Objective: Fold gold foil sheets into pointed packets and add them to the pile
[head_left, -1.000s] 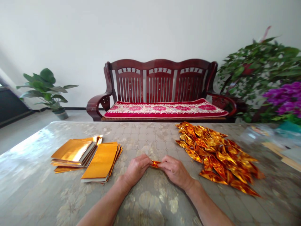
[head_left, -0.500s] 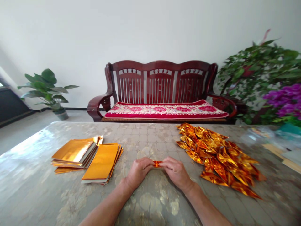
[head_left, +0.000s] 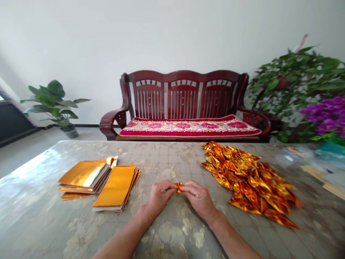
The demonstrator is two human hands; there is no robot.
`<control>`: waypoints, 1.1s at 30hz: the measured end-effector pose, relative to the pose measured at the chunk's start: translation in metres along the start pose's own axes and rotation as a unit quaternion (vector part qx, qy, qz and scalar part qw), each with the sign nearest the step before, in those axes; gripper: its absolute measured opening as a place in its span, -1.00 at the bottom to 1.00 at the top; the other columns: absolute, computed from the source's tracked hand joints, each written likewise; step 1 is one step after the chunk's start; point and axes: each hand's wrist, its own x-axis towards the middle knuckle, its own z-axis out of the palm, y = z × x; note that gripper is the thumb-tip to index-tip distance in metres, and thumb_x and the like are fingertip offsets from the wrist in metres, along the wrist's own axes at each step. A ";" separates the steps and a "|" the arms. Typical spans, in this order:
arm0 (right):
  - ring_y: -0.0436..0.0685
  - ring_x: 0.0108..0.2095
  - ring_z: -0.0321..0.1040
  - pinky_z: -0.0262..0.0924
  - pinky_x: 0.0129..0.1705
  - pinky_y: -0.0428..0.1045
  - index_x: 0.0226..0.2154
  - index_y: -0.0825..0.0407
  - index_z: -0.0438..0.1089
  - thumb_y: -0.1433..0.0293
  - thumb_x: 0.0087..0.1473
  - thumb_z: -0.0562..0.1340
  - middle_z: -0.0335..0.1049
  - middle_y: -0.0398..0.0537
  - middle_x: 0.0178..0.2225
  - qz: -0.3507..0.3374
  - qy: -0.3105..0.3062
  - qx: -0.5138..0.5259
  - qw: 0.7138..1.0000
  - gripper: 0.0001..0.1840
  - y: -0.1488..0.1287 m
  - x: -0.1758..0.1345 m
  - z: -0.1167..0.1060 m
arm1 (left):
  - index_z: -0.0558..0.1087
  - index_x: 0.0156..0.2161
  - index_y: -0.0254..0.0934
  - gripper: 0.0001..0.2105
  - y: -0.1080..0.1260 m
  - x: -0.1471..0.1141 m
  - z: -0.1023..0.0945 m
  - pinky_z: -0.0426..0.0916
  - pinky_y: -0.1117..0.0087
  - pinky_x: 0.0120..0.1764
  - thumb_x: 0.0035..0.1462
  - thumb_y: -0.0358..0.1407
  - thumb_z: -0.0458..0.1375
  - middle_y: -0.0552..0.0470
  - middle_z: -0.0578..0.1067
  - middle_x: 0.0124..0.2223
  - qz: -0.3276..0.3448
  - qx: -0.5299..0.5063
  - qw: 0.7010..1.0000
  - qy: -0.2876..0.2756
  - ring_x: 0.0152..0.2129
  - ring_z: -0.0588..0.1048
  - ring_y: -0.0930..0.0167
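Between my two hands is a small piece of shiny gold foil paper [head_left: 179, 187], creased in the middle, its ends hidden under my fingers. My left hand [head_left: 161, 196] pinches its left end with thumb and fingers. On the other end, my right hand [head_left: 199, 198] is closed in a similar pinch. To the left lie two stacks of flat gold foil paper sheets, a wider stack [head_left: 82, 173] and a narrower stack [head_left: 115, 185]. A heap of folded, pointed gold foil pieces [head_left: 250, 176] lies to the right of my right hand.
The table [head_left: 167, 233] has a patterned, glossy cover. Clear plastic bags [head_left: 295, 155] and tan card strips [head_left: 314, 173] lie at its right side. Beyond the far edge stand a wooden bench [head_left: 183, 97] with a red cushion, a potted plant [head_left: 54, 100] and purple flowers [head_left: 326, 115].
The gold foil piece between my fingers looks more bunched and bent in the middle than before. My hands have come slightly closer together, both still pinching it.
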 end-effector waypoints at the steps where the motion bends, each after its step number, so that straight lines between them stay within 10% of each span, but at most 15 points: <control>1: 0.02 -0.29 0.48 0.36 -0.23 -0.11 -0.20 -0.09 0.57 0.51 0.16 0.22 0.52 -0.10 -0.30 -0.001 0.000 -0.001 1.000 -0.74 0.000 0.000 -0.001 | 0.59 -0.34 -0.23 -0.84 0.000 0.000 0.000 0.40 0.51 -0.29 0.12 -0.49 0.17 0.07 0.63 -0.37 -0.001 0.000 1.000 0.000 -0.41 0.58 0.44; 33: 0.05 -0.28 0.53 0.44 -0.21 -0.08 -0.19 -0.12 0.59 0.55 0.14 0.18 0.58 -0.09 -0.29 -0.011 0.060 -0.009 0.998 -0.67 -0.006 0.003 0.004 | 0.54 -0.30 -0.26 -0.89 0.003 -0.001 0.006 0.44 0.49 -0.29 0.07 -0.45 0.17 0.09 0.62 -0.37 -0.107 -0.099 0.989 0.021 -0.41 0.58 0.43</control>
